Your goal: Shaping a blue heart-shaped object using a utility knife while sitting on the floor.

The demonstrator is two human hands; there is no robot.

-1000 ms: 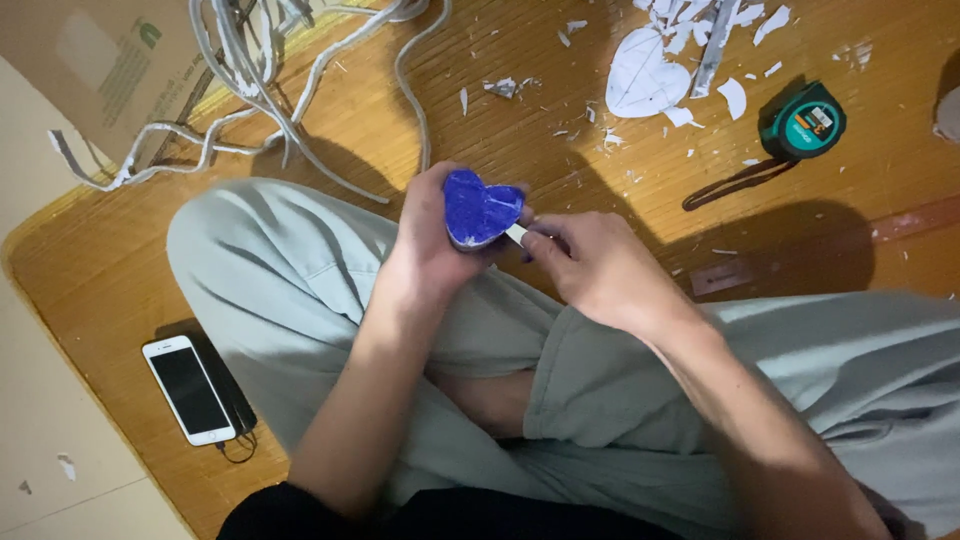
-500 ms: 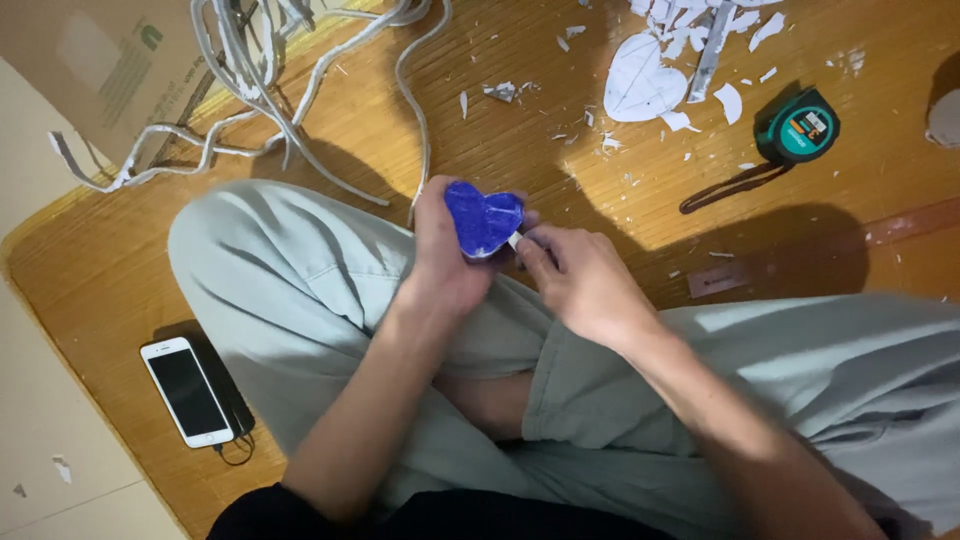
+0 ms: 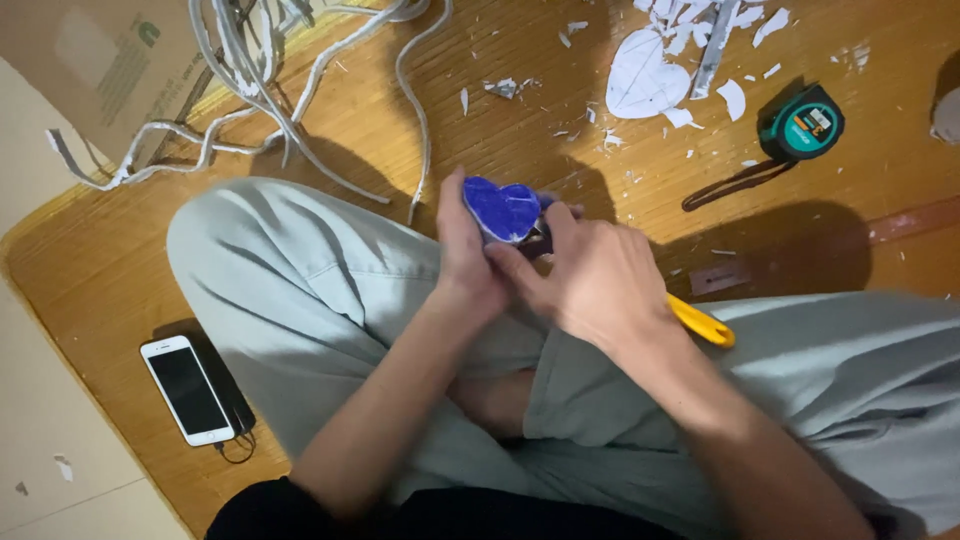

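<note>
I see my left hand (image 3: 465, 262) wrapped around the left edge of a blue heart shape (image 3: 503, 209), its grip clamped on it. The heart sits just above my knees, between my two hands. My right hand (image 3: 592, 280) is right beside it, touching the heart's lower right side. Its grip is closed around a yellow knife handle (image 3: 700, 322) that sticks out behind the hand, toward my right leg. I cannot see the blade; the fingers hide it.

Under both hands are my legs in pale grey trousers (image 3: 300, 290), crossed on a wooden floor (image 3: 90, 260).

Down and to the left of my left hand, well apart, a white phone (image 3: 188, 390) lies flat on the floor with a dark cable at its end.

Above my right hand and to the right, a green tape measure (image 3: 801, 123) lies with its black strap trailing toward me. Above the heart, further off, a white heart cutout (image 3: 643, 86) lies among small white scraps (image 3: 735, 98).

Up and to the left of my left hand, white cut strips (image 3: 280, 90) curl over the floor, near a brown cardboard box (image 3: 90, 60) in the far corner.
</note>
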